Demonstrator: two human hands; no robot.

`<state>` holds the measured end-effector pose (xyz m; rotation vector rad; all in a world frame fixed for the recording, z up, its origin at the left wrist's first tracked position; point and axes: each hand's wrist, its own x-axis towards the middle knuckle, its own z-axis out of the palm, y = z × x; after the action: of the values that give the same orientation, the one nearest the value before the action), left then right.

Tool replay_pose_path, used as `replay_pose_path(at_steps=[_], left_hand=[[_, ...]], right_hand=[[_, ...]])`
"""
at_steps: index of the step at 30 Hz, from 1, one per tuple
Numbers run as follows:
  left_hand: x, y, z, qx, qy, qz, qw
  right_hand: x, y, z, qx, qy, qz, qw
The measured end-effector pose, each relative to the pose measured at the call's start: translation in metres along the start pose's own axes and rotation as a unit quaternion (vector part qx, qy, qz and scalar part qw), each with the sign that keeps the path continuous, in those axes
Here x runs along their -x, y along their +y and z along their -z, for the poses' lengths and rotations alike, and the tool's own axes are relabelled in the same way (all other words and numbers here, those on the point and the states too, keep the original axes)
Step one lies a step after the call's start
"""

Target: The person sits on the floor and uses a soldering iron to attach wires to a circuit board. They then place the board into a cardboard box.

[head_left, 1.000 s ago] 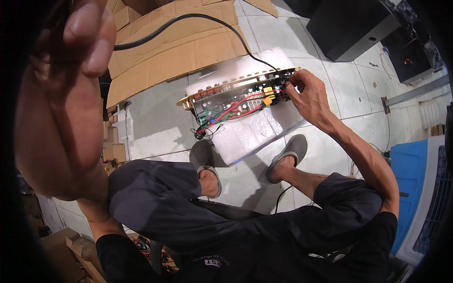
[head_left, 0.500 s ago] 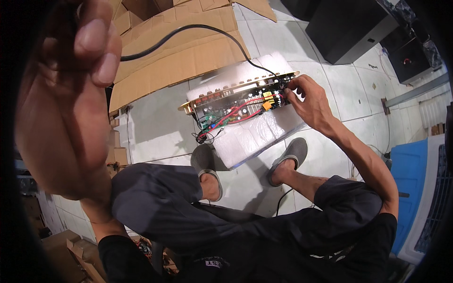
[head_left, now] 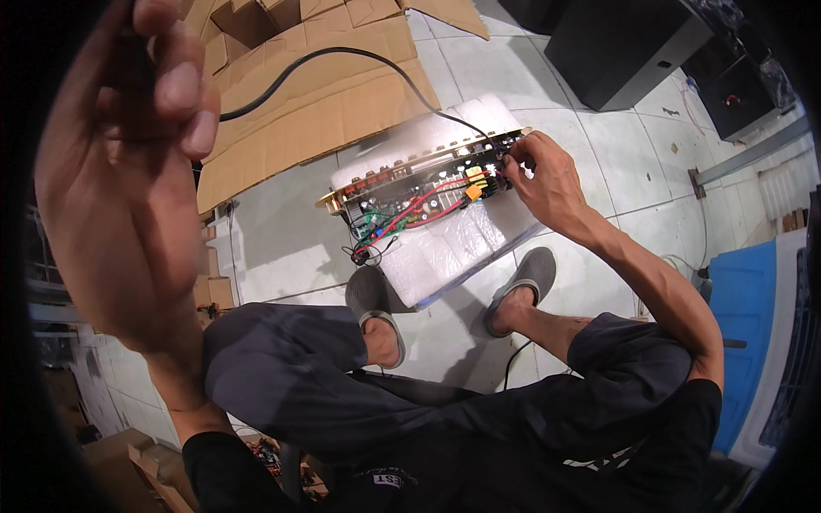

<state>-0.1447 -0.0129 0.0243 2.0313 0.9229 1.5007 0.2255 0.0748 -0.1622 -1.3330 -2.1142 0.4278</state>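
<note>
The person's left hand [head_left: 128,205] is raised upright near the camera, fingers curled; a black cable [head_left: 368,48] disappears behind them, and whether they clamp it cannot be told. The right arm reaches forward and inward, the right hand [head_left: 550,179] bent with thumb and forefinger close together at the circuit board's [head_left: 428,198] right end, their grip unclear. The board lies on white foam [head_left: 457,254].

Single wide fisheye view, the left of a head-worn pair, pointing steeply down over the wearer's lap [head_left: 282,350] at the floor [head_left: 633,171]. Left hand [head_left: 128,197] is super close to the camera, filling the left side; right hand [head_left: 547,175] and board [head_left: 428,192] sit farther off, around the middle.
</note>
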Motion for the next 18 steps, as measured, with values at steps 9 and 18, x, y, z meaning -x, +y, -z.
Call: replay_pose_path(at_steps=[9,18], left_hand=[[-0.006,-0.009,-0.006,0.058,0.051,0.035,0.996],[-0.007,-0.003,-0.009,-0.069,0.027,0.030,0.997]], right_hand=[[0.000,0.001,0.003,-0.035,-0.001,0.012,0.999],[0.006,0.018,0.009,0.072,0.071,0.200,0.975]])
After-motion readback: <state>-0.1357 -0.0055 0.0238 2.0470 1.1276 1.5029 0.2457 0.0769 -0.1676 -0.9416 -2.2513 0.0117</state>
